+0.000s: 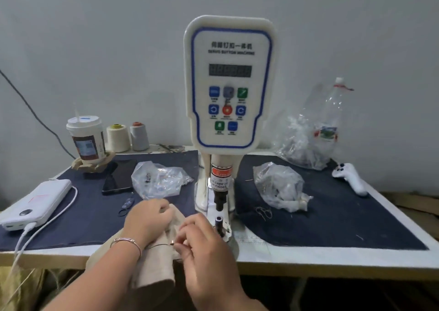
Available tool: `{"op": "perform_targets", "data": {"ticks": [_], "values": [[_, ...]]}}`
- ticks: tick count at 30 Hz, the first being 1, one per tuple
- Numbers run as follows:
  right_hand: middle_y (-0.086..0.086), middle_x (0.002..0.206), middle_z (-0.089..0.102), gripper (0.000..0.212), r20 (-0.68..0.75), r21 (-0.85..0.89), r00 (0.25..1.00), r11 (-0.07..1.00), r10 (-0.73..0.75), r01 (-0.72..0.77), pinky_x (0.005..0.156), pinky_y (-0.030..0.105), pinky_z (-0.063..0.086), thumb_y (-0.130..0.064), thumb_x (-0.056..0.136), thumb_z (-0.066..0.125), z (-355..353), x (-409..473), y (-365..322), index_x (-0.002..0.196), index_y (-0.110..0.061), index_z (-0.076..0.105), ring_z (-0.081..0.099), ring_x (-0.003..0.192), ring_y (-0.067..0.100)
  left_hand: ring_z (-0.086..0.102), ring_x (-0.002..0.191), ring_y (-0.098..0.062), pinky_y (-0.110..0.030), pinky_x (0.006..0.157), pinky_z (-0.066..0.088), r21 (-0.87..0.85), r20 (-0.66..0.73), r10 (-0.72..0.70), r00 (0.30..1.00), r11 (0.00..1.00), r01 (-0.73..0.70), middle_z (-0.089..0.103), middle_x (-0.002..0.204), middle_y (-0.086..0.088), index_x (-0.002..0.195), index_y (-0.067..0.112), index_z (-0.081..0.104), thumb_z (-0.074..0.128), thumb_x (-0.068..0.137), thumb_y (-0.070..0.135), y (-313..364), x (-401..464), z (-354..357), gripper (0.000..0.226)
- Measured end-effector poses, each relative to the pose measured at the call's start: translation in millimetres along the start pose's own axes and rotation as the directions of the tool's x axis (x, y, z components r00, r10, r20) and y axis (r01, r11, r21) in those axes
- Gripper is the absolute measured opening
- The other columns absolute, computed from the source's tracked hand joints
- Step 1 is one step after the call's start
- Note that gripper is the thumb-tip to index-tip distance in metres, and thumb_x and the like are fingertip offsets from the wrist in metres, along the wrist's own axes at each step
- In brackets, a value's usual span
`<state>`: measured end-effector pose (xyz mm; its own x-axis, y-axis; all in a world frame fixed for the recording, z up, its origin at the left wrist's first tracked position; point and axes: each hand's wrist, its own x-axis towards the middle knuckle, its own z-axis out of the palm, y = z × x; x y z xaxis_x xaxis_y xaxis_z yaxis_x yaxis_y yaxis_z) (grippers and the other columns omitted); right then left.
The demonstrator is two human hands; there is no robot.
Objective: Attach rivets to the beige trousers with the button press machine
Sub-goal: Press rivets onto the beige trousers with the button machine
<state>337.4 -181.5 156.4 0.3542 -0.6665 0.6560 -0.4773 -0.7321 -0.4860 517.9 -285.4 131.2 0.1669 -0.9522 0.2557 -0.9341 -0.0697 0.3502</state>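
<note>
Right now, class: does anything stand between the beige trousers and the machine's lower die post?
Only the right hand, just left of the die post. The trousers, gripped by the left hand, lie beside the post.

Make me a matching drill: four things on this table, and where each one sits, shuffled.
Things:
1. power bank
2. white controller
3. paper cup
4. beige trousers

Places:
A. far right of the table
B. held by both hands at the front edge
C. left edge, cable plugged in
D. back left, beside two thread cones

Pairs: 1-C, 2-A, 3-D, 4-B
</note>
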Motion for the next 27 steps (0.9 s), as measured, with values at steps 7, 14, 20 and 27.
{"op": "perform_targets", "data": {"ticks": [7,14,20,27], "values": [[-0.014,0.092,0.051,0.008,-0.169,-0.050,0.947,0.957,0.274,-0.286,0.069,0.011,0.043,-0.019,0.091,0.062,-48,-5,45,0.085,-0.015,0.058,0.052,0.077,0.002,0.054,0.068,-0.020,-0.035,0.060,0.038,-0.057,-0.003,0.033,0.999,0.998,-0.033,0.059,0.063,0.000,0.058,0.017,0.050,0.041,0.077,0.038,-2,1,0,0.030],[-0.010,0.086,0.054,0.010,-0.088,-0.017,0.936,0.939,0.340,-0.343,0.072,0.021,0.048,-0.018,0.091,0.062,-47,11,62,0.084,-0.016,0.055,0.054,0.074,0.006,0.054,0.066,-0.021,-0.036,0.059,0.039,-0.091,-0.010,0.006,1.000,0.996,-0.007,0.058,0.060,-0.003,0.062,0.010,0.052,0.040,0.070,0.037,-7,1,3,0.031],[-0.014,0.086,0.056,0.011,-0.059,0.018,0.930,0.932,0.362,-0.361,0.075,0.023,0.050,-0.018,0.089,0.065,-38,17,69,0.083,-0.019,0.056,0.057,0.079,0.005,0.054,0.069,-0.020,-0.033,0.057,0.035,-0.073,-0.012,-0.011,1.000,0.997,0.010,0.059,0.064,-0.002,0.065,0.009,0.053,0.053,0.083,0.023,-6,2,5,0.022],[-0.018,0.085,0.056,0.011,-0.078,0.032,0.936,0.939,0.343,-0.341,0.073,0.025,0.053,-0.019,0.088,0.067,-33,21,69,0.086,-0.019,0.056,0.059,0.079,0.005,0.051,0.064,-0.017,-0.031,0.051,0.031,-0.087,-0.029,-0.022,0.999,0.996,0.019,0.055,0.060,-0.001,0.059,0.012,0.048,0.054,0.080,0.022,-5,3,5,0.025]]}}
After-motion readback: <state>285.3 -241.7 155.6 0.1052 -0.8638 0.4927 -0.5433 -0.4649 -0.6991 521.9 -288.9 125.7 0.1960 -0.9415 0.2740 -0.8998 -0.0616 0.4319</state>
